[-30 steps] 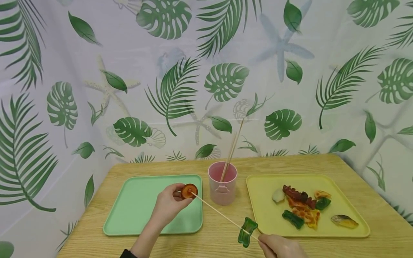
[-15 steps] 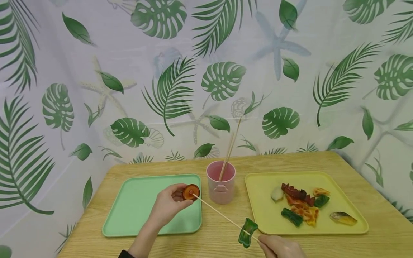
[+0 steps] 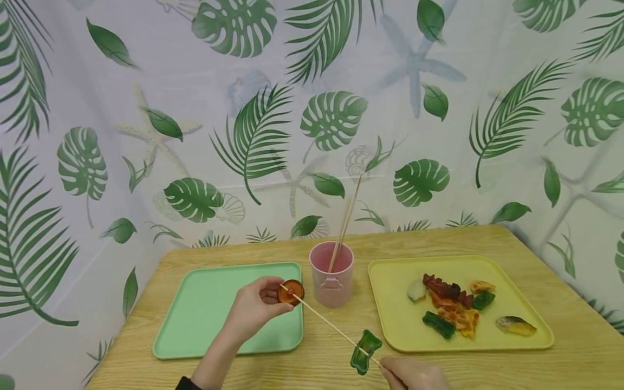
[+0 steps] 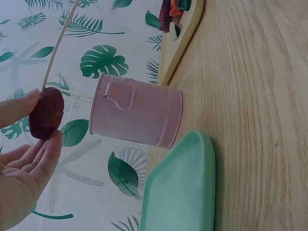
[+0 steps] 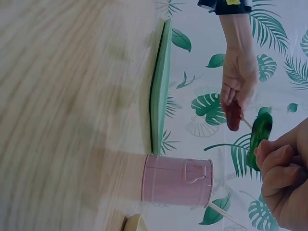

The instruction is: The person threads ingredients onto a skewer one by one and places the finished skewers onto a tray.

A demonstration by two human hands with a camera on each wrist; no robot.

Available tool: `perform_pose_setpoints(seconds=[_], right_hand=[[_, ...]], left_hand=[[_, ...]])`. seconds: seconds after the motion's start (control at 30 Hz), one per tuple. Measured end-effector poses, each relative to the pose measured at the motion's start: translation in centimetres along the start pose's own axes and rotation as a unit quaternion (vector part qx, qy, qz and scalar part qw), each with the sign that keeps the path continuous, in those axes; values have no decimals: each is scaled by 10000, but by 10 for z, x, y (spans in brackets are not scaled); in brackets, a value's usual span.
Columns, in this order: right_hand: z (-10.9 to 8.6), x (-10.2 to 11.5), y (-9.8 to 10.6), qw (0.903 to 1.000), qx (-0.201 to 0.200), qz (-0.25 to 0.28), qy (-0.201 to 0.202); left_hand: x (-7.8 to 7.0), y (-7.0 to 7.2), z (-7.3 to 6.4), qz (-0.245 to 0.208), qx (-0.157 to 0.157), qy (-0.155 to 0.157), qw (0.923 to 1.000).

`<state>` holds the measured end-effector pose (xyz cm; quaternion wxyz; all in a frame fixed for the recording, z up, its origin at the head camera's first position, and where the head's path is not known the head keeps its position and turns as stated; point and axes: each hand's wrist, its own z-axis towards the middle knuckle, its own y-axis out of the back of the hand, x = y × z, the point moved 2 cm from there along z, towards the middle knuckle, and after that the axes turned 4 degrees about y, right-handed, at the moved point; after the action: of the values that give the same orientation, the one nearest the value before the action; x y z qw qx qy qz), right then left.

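In the head view my left hand (image 3: 249,311) pinches a round brown mushroom cap (image 3: 295,299) between thumb and fingers, above the right part of the green tray. My right hand (image 3: 414,374), low in the view, grips the near end of a thin wooden skewer (image 3: 327,322). A green pepper piece (image 3: 365,353) is threaded on that skewer, close to the right fingers. The skewer's far end crosses the mushroom's face and shows near its upper left edge. Whether it goes through the cap I cannot tell. In the left wrist view the skewer meets the mushroom's (image 4: 47,113) edge.
A green tray (image 3: 195,314) lies on the left. Behind the hands stands a pink bucket (image 3: 332,287) with several wooden skewers (image 3: 347,222). On the right, a yellow tray (image 3: 390,303) bears several toy food pieces, among them a green pepper piece (image 3: 439,325) and waffle-like piece (image 3: 463,319).
The right hand, skewer and pepper piece have shifted slightly left. The skewer's tip, earlier ending at the mushroom's centre, now shows past it. The view has turned slightly.
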<state>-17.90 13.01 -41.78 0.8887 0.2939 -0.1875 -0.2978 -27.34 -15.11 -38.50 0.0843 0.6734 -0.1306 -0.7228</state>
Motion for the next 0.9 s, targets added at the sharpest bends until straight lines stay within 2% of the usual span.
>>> perform_pose_setpoints(seconds=[0.1, 0.17, 0.23, 0.3, 0.43, 0.53, 0.67, 0.8, 0.9], right_hand=[[3, 4, -4, 9999, -104, 96, 3], [5, 8, -5, 9997, -155, 176, -89], [8, 12, -6, 9993, -120, 271, -232], [10, 15, -7, 9983, 87, 369, -452], [13, 17, -7, 9924, 596, 479, -962], [14, 18, -6, 9924, 612, 374, -997], [15, 20, -5, 9952, 417, 167, -866], [19, 21, -4, 9905, 553, 194, -1244], [26, 20, -4, 9890, 591, 346, -1314]], left_hand=[[-3, 0, 2, -620, -219, 103, 9978], [-3, 0, 3, -1115, -376, 151, 9929], [-3, -2, 3, -1335, -523, 90, 9896], [-3, -4, 3, -1453, -642, 19, 9873], [-3, -7, 1, -1257, -776, -133, 9889], [-6, -8, 1, -1073, -797, -224, 9908], [-11, -16, 0, -560, -501, -332, 9966], [-14, -27, -5, 1, -177, -459, 9988], [-16, -40, -11, -10, 163, -604, 9980]])
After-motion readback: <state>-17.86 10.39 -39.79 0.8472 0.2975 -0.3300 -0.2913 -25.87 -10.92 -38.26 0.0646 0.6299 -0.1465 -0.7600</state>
